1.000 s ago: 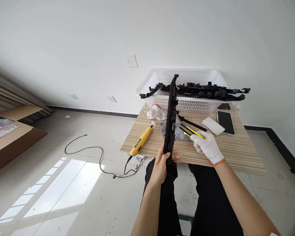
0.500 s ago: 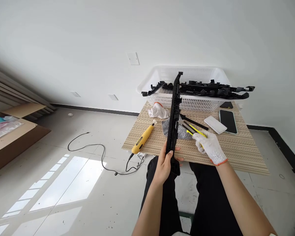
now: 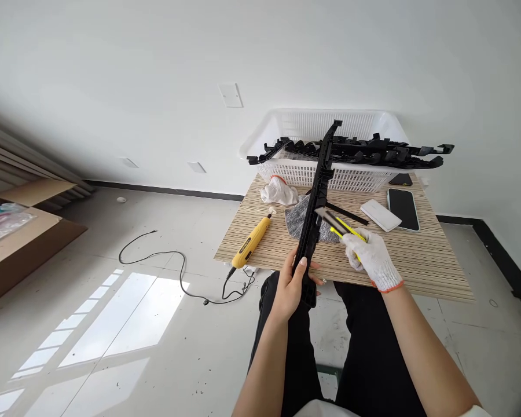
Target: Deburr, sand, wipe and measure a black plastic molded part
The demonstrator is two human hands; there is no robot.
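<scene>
My bare left hand point(image 3: 292, 286) is wrapped round the lower end of a long black plastic trim strip point(image 3: 316, 200), which slants up and away over the table. My right hand point(image 3: 369, 258), in a white knit glove with an orange cuff, grips a yellow utility knife point(image 3: 346, 230). The knife's blade points left and its tip lies at the strip's right edge; whether it touches cannot be made out. Behind the strip lies a grey cloth point(image 3: 296, 217), partly hidden, and a thin black piece point(image 3: 349, 214).
A white plastic basket point(image 3: 351, 180) holding several black trim strips point(image 3: 373, 153) stands at the table's back. On the table point(image 3: 421, 266) lie a yellow rotary tool point(image 3: 252, 240), a white glove point(image 3: 278, 192), a white packet point(image 3: 380, 215) and a phone point(image 3: 403, 209). A cable point(image 3: 183, 269) trails across the floor.
The strip's far end has swung to the right, so it leans more. The knife stays close to its right edge, and the view has shifted slightly.
</scene>
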